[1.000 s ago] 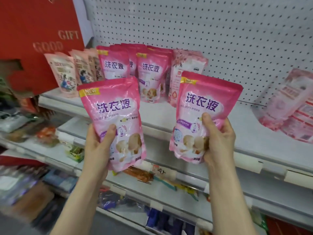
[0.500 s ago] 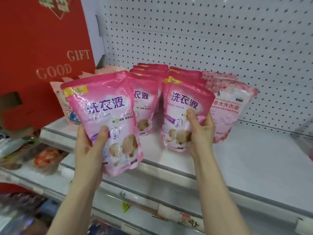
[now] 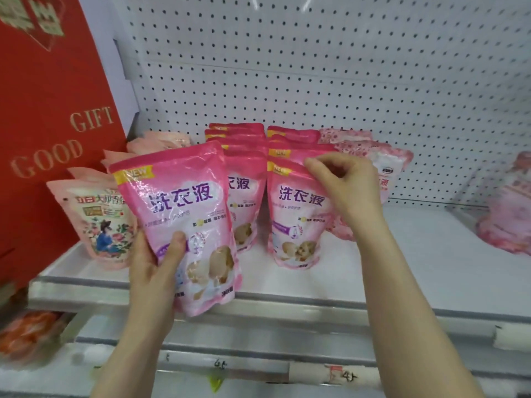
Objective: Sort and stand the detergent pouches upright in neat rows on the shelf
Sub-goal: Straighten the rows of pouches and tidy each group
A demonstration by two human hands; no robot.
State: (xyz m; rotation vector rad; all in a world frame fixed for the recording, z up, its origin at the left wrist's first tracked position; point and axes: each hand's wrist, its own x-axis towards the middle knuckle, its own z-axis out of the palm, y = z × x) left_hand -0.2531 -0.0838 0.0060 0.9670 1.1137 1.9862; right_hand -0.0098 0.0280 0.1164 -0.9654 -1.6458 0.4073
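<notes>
Where the white shelf (image 3: 402, 268) ran rightward from the pink rows, open surface stretched to a blurred pink pouch (image 3: 505, 214) near the far right edge. The front lip (image 3: 287, 303) crossed just behind the bottom of the held pouch (image 3: 178, 214). A pegboard wall (image 3: 316, 81) closed the back and a red gift box (image 3: 43, 124) closed the left end. Pale printed pouches (image 3: 100, 225) stood between that box and the pink rows, and floral pouches (image 3: 385, 162) stood just right of them, partly behind the right hand (image 3: 344, 185). The left row (image 3: 247, 196) and the right row stood upright, front to back, with a narrow gap between. The right hand, fingers curled, pinched the top edge of the front pouch (image 3: 296, 225) of the right row, which stood on the shelf. The left hand (image 3: 155, 268) gripped the held pouch by its lower part, thumb across the front, upright before the left row and off the shelf.
</notes>
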